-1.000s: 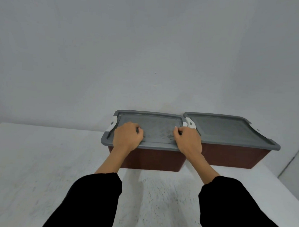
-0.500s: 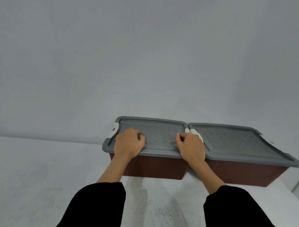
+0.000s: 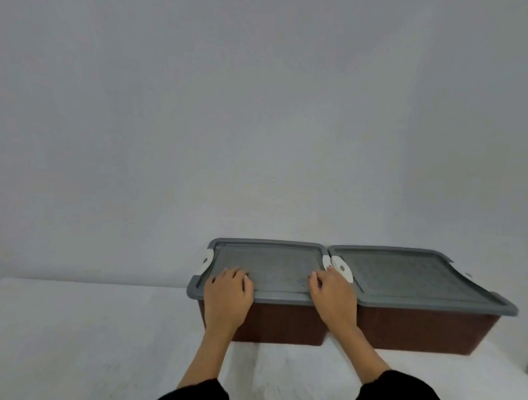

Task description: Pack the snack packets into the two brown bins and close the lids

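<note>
Table (image 3: 69, 327) holds left bin (image 3: 281, 324) and right bin (image 3: 417, 330), both lidded. We press left hand (image 3: 228, 295) and right hand (image 3: 332, 296), fingers loosely bent, on the left lid's (image 3: 278, 267) near edge.

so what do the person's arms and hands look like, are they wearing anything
The left hand and right hand are bare: no gloves, rings or watch show. The left sleeve and right sleeve are plain black and long, ending partway along the forearms.

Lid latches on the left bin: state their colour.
White latches, set on a grey lid; head view shows them best.
</note>
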